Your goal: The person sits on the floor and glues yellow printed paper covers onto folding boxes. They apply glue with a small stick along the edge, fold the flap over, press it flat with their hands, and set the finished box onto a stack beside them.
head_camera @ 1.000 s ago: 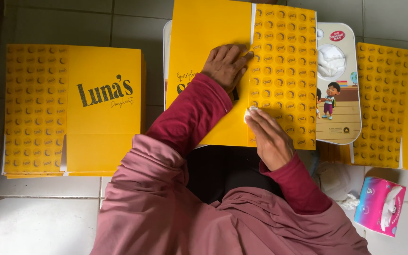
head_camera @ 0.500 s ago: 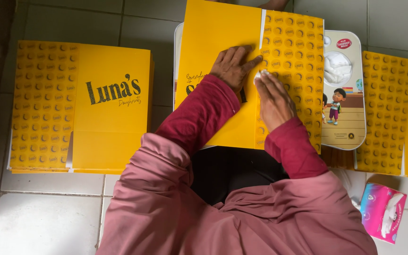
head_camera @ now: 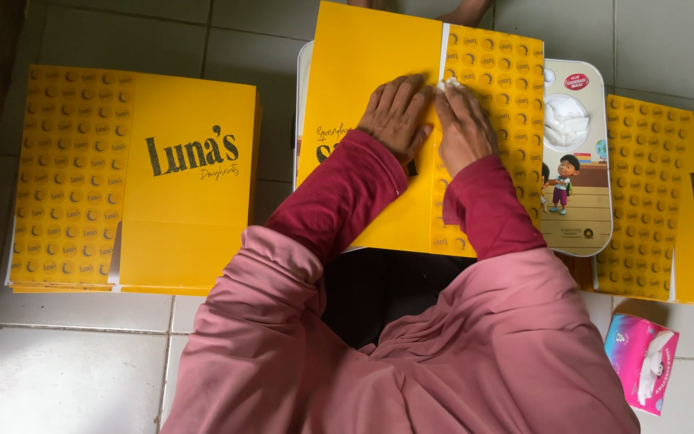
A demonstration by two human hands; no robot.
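Left hand (head_camera: 396, 115) and right hand (head_camera: 461, 122) pressed flat, open, on seam of flat yellow cardboard box blank (head_camera: 379, 88). Risk judged: uneven pressure, flap shifted, seam bonded crooked.

A flat yellow cardboard sheet (head_camera: 379, 96) is being pressed down over a small white tray (head_camera: 580, 161) on the tiled floor. Its left part is plain yellow with dark lettering; its right part is being shown printed with rows of small round marks. A narrow white strip is running along the seam between the two parts, where both hands are lying flat.
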